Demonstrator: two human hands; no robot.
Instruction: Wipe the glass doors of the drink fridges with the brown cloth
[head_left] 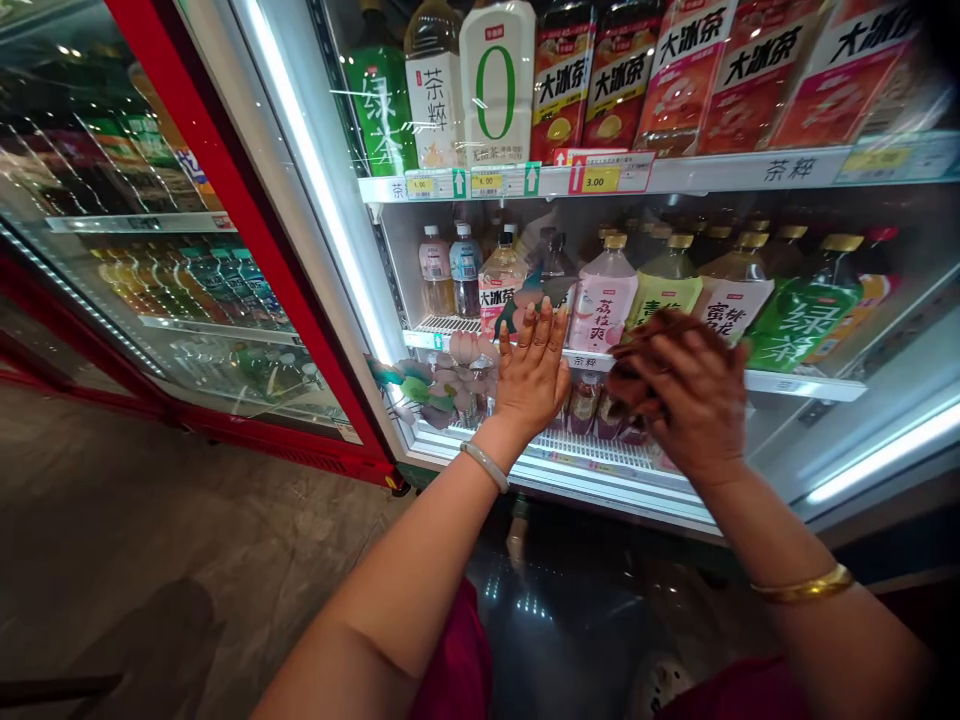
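My left hand (pixel 531 372) lies flat with its fingers stretched against the glass door (pixel 525 440) of a lit drinks cooler. It rests beside flower-like stickers (pixel 431 385) on the pane. In my right hand (pixel 697 405) is a bunched dark brown cloth (pixel 628 375), held at the glass; motion blurs these fingers a little. Behind the pane, near my hands, stand a pink-labelled bottle (pixel 602 300), a yellow-green one (pixel 666 285) and a green-labelled one (pixel 806 315).
Larger bottles (pixel 499 90) fill the upper shelf, above a price-tag rail (pixel 675 172). A red-framed cooler (pixel 247 250) adjoins on the left. Grey floor (pixel 285 560) extends below it, and a light shoe (pixel 660 685) shows at the bottom.
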